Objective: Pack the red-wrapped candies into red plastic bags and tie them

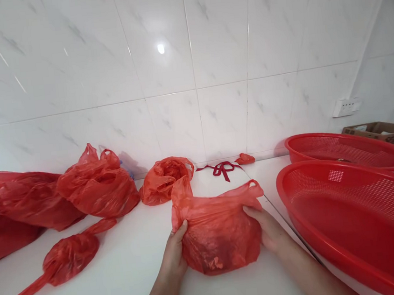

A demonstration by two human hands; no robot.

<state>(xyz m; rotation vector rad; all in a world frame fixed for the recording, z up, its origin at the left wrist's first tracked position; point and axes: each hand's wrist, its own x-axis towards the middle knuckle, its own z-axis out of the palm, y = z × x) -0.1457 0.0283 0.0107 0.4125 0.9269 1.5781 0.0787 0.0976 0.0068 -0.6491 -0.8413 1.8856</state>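
Between my two hands is a red plastic bag [222, 234] with loop handles at its top corners. Something darker shows through its thin side, but I cannot make out what it is. My left hand [175, 249] grips the bag's left side, thumb on the near face. On the opposite side my right hand [264, 228] holds it, thumb near the upper edge. The remaining fingers of both hands are mostly hidden behind the bag. Just behind it, a crumpled red bag [157, 184] with an open top rests on the white table [133, 276].
Full red bags [98, 190] line the left back. A smaller knotted bag [71, 259] lies in front of them. Two red perforated baskets [334, 245] stand at right, near a cardboard box [389, 133]. A dark red ribbon [222, 168] lies by the tiled wall [225, 116].
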